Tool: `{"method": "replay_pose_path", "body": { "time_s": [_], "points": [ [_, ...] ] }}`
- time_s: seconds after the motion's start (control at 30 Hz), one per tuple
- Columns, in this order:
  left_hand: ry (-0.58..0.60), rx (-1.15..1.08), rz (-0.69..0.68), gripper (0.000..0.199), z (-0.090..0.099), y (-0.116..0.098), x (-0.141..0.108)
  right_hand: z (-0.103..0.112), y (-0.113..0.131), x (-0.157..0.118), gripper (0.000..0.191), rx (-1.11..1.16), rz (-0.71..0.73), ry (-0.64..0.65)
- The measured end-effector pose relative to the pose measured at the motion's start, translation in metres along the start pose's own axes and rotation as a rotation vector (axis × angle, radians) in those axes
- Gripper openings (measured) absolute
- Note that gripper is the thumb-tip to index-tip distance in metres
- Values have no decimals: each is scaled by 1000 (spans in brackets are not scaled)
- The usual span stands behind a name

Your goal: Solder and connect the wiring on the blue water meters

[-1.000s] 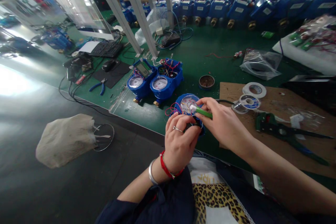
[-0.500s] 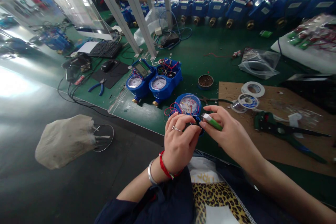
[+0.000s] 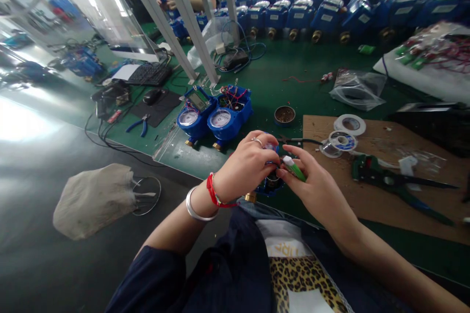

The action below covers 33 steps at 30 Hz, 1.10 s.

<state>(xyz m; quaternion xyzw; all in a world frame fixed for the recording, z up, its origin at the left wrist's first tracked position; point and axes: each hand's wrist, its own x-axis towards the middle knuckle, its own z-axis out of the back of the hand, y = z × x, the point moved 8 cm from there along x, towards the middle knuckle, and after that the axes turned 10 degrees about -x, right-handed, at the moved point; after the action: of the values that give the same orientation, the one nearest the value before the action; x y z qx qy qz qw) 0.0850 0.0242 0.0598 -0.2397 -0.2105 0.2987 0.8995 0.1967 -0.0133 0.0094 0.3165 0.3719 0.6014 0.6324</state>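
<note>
A blue water meter (image 3: 270, 187) sits at the bench edge in front of me, mostly covered by my hands. My left hand (image 3: 243, 168) reaches over it with fingers curled together; what they pinch is hidden. In my right hand (image 3: 317, 187), between thumb and fingers, is a green battery (image 3: 295, 171) with a white end, close to the left fingertips. Further left stand two more meters, one with a display (image 3: 200, 100) and one with an open wire compartment (image 3: 235, 100).
A round tin (image 3: 285, 115) and pliers (image 3: 301, 140) lie beyond my hands. On cardboard (image 3: 330, 190) at right are a tape roll (image 3: 349, 124), solder spool (image 3: 338, 144) and green cutter (image 3: 382, 176). Blue pliers (image 3: 138, 125) lie left. Several meters (image 3: 277, 13) line the back; a co-worker's hand (image 3: 169, 1) shows there.
My left hand has turned and shifted up and left over the meter, covering its dial and exposing a brass fitting below. My right hand still holds the battery.
</note>
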Motion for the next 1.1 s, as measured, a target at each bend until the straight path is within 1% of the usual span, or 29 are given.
{"method": "replay_pose_path", "body": {
  "time_s": [0.1, 0.3, 0.47, 0.57, 0.67, 0.83, 0.93, 1.1],
  "points": [
    [79, -5, -23, 9, -4, 2, 6, 0, 0, 0, 42, -9, 1, 29],
    [139, -17, 4, 11, -7, 4, 11, 2, -1, 3, 22, -68, 26, 63],
    [233, -37, 12, 9, -10, 8, 19, 1, -5, 4, 11, -66, 5, 84],
    [281, -57, 10, 9, -10, 11, 22, 0, -8, 3, 9, -46, -28, 105],
    [301, -88, 26, 9, -7, 13, 25, 1, -9, 3, 9, -41, -37, 101],
    [351, -202, 36, 13, -2, 19, 25, 0, -12, 4, 12, 4, -39, 110],
    [351, -247, 43, 15, 0, 21, 23, 0, -13, 4, 12, 22, -39, 106],
    [354, -220, 46, 16, -3, 18, 21, 1, -10, 4, 11, 31, -7, 86]
  ]
}}
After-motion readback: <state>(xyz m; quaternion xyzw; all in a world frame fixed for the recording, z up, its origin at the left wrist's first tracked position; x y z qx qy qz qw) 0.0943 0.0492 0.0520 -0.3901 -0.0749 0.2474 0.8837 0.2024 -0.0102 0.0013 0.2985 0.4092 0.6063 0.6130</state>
